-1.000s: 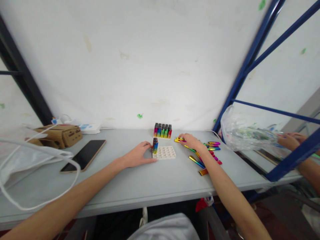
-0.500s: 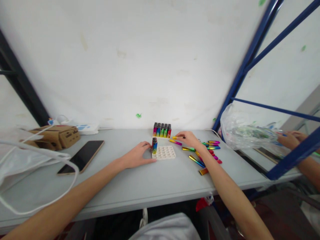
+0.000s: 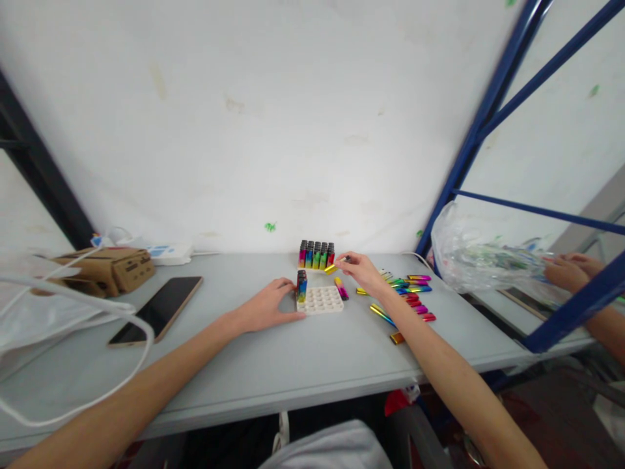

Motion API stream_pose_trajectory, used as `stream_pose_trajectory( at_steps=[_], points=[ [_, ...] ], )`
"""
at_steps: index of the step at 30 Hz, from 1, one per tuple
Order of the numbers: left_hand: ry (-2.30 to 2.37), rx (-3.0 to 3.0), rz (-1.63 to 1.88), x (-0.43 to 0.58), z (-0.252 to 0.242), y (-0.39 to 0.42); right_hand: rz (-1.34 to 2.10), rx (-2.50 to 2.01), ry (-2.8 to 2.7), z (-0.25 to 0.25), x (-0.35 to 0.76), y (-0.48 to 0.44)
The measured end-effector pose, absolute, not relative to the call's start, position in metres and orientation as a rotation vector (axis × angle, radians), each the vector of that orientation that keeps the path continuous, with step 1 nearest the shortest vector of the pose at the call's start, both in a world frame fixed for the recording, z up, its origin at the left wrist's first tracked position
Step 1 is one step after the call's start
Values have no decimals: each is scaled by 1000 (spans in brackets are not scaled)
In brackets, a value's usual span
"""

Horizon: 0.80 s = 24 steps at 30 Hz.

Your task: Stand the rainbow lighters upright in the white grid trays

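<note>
Held lighter (image 3: pixel 331 268): yellow-gold, off the table (image 3: pixel 293 358), at 1 o'clock from the front tray (image 3: pixel 319 301). Right hand (image 3: pixel 359 270) had it pinched in the fingertips, tilted, not yet seated.

Progress, as judged: early on the front tray. Only a few upright lighters (image 3: pixel 301 286) filled its left side; most sockets were bare. Rear tray at 12 o'clock looked full with a block of black-topped lighters (image 3: pixel 317 254); its hindmost sockets were hidden.

Unplaced: one pink-and-yellow lighter (image 3: pixel 342 288) just beside the front tray at 2 o'clock, plus a loose pile (image 3: pixel 414 286) at 3.

Left hand (image 3: pixel 268 303), 9 o'clock: spread, nothing clasped; thumb by tray's near-left corner, contact unclear. Farther along 9: phone (image 3: pixel 159 309), cardboard box (image 3: pixel 131 268), contents not visible.
</note>
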<state>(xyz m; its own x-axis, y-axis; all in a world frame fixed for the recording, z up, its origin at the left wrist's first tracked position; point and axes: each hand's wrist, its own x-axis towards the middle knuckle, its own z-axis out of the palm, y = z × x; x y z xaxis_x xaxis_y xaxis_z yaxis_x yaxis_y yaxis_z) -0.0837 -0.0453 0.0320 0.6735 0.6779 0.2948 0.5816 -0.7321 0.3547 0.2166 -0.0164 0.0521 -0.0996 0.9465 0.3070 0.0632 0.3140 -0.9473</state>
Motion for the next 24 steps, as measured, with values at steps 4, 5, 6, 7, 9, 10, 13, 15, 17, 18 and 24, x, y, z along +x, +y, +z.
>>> stream_pose_trajectory(
  at_steps=[4, 5, 6, 7, 9, 10, 13, 15, 17, 18, 24],
  points=[
    [1026, 2664, 609, -84, 32, -45, 1160, -888, -1380, 55, 205, -24],
    [1026, 2664, 613, -84, 32, -46, 1190, -876, -1372, 56, 204, -26],
    [1024, 2663, 616, -84, 32, -46, 1222, -866, -1368, 57, 202, -29],
    [1022, 2660, 619, -84, 32, -46, 1257, -852, -1369, 59, 201, -32],
    [1019, 2652, 628, -84, 32, -46, 1311, -819, -1380, 62, 198, -37],
    [1021, 2649, 631, -84, 32, -46, 1320, -810, -1388, 63, 197, -39],
    [1021, 2641, 628, -84, 33, -47, 1279, -847, -1401, 64, 193, -43],
    [1009, 2645, 622, -84, 33, -47, 1257, -883, -1394, 65, 191, -44],
    [1000, 2650, 627, -84, 33, -47, 1250, -900, -1410, 65, 190, -44],
    [1000, 2652, 632, -84, 32, -46, 1248, -903, -1437, 65, 189, -44],
    [998, 2649, 648, -85, 29, -45, 1202, -872, -1558, 60, 182, -45]
  ],
)
